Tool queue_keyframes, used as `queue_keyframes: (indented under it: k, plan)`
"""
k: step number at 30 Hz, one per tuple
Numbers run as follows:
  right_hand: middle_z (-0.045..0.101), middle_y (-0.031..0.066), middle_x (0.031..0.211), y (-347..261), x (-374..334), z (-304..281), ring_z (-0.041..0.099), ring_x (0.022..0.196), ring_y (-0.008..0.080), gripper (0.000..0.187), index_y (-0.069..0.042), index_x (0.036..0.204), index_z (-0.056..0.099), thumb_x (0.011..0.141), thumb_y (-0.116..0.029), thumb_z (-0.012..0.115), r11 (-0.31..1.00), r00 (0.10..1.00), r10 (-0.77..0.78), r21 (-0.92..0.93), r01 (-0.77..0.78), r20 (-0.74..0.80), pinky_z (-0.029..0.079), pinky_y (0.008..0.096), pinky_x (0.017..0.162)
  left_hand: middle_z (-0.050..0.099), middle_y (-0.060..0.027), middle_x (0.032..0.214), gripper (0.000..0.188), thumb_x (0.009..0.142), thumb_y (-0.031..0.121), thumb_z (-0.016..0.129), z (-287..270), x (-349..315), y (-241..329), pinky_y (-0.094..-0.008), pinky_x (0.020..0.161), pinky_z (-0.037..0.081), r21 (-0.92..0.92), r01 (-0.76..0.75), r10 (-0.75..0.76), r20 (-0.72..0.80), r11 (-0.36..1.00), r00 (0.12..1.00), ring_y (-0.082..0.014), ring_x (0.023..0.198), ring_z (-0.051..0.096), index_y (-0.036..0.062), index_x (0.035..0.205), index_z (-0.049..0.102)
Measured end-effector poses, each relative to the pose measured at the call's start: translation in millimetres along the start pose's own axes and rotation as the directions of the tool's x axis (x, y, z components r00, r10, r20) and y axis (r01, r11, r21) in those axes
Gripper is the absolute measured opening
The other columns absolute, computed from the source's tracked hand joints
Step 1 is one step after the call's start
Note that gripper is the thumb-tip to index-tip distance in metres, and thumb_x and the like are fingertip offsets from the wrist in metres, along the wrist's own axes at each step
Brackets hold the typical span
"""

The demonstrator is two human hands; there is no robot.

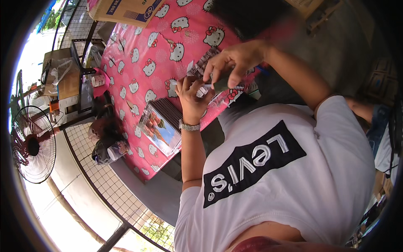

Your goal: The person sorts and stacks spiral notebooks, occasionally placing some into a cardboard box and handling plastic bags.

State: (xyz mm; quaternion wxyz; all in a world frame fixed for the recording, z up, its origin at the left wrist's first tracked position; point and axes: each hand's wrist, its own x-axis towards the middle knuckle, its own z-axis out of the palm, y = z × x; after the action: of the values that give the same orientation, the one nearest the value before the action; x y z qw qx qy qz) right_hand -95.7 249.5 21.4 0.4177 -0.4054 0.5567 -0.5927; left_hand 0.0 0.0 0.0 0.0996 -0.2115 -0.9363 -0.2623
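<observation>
My left hand (193, 94), with a metal-band watch (189, 126) on its wrist, is closed with curled fingers round a small pale, shiny piece (203, 91) that I cannot name. My right hand (237, 61) is just right of it, fingers bent and spread, thumb apart. Its fingertips reach close to the left hand's; whether they touch the pale piece is unclear. Below the right fingers shows a dark greenish flat thing (222, 85), partly hidden. Left of my left wrist lies a stack of spiral-bound notebooks (161, 128) with a colourful picture cover.
A pink tablecloth (138, 67) with cartoon cats covers the table. More patterned, bound items (205, 59) lie beyond my hands. A cardboard box (126, 10) stands at the far edge, a black thing (247, 19) to its right. A fan (32, 145) and wire mesh (96, 168) are at the left.
</observation>
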Motion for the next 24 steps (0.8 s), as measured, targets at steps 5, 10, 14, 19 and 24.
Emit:
queue_keyframes:
  k: [5,10,14,19,24]
  plan:
    - [0.048,0.0132,0.138,-10.5,15.7,-14.3,0.051,0.123,0.0244,0.044,-0.005,0.113,0.071,0.072,-0.020,0.074,0.973,0.991,-0.131,0.193,0.130,-0.003,0.042,0.0360,0.101,0.061,-0.0035,0.098,0.036,0.061,0.025,0.084,-12.3,21.0,-6.8,-0.0409,0.091,0.035,0.047,-0.047,0.049,-0.047,0.998,0.998,-0.0261,0.099,0.051,0.0154,0.093,0.070]
    - [0.045,0.0132,0.140,2.3,22.3,-13.2,0.053,0.122,0.0237,0.045,-0.002,0.114,0.069,0.074,-0.020,0.077,0.997,0.993,0.033,-0.064,-0.040,-0.113,0.044,0.0354,0.100,0.061,-0.0038,0.099,0.037,0.061,0.024,0.083,-8.5,16.4,-5.7,-0.0414,0.091,0.034,0.038,-0.046,0.047,-0.022,0.998,0.999,-0.0261,0.100,0.051,0.0142,0.094,0.069]
    - [0.045,0.0127,0.140,2.7,26.2,-14.3,0.056,0.117,0.0238,0.046,0.002,0.113,0.068,0.074,-0.020,0.078,0.893,0.995,0.019,-0.446,-0.062,-0.099,0.046,0.0350,0.098,0.061,-0.0047,0.100,0.039,0.061,0.023,0.083,-7.2,13.7,-5.2,-0.0422,0.091,0.034,0.030,-0.037,0.037,0.013,0.999,0.999,-0.0269,0.101,0.051,0.0121,0.095,0.068]
    - [0.048,0.0131,0.137,-2.9,21.7,-7.7,0.051,0.123,0.0259,0.047,-0.001,0.112,0.070,0.073,-0.026,0.078,0.998,0.999,0.023,-0.059,-0.026,-0.038,0.042,0.0375,0.102,0.062,-0.0097,0.097,0.040,0.059,0.015,0.083,-10.1,17.2,3.6,-0.0429,0.086,0.043,0.042,-0.051,0.052,-0.007,0.998,0.999,-0.0321,0.097,0.053,0.0048,0.093,0.065]
    - [0.049,0.0125,0.137,-7.0,24.3,-2.9,0.053,0.121,0.0241,0.051,0.002,0.115,0.067,0.075,-0.028,0.077,0.992,0.999,-0.001,-0.123,-0.003,-0.035,0.041,0.0351,0.102,0.062,-0.0087,0.101,0.046,0.059,0.019,0.084,-6.7,7.5,0.2,-0.0434,0.089,0.039,0.002,-0.015,0.015,-0.004,1.000,1.000,-0.0312,0.099,0.053,0.0061,0.098,0.064]
